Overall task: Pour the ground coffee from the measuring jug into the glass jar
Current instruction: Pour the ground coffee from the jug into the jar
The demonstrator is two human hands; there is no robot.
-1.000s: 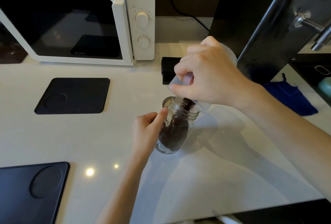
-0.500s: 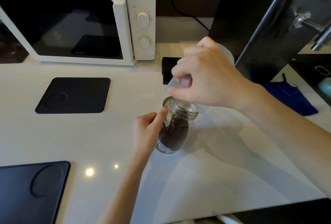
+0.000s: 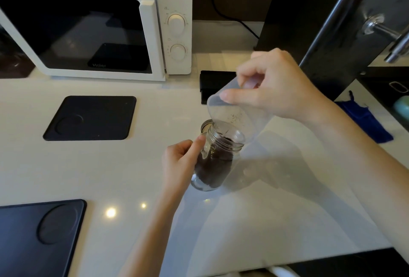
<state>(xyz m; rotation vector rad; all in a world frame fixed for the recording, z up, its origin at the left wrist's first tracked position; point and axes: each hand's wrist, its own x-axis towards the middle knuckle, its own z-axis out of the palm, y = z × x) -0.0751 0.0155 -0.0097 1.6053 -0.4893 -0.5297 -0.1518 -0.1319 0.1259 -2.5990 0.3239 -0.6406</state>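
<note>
**A:** Where was the jar, relative to the microwave?

**B:** I saw the glass jar standing in front of it and off its right corner, on the glossy white counter. Left hand was wrapped round the jar's left side, steadying it, thumb at the threaded neck.

**A:** And the jug?

**B:** Right hand gripped the measuring jug, translucent soft-looking plastic, tipped steeply, long axis sloping down-left, rim just above the jar mouth. Right hand was the one that mattered.

**A:** Contents?

**B:** Dark ground coffee sat mostly in the jar; I judged only specks clung inside the jug.
</note>
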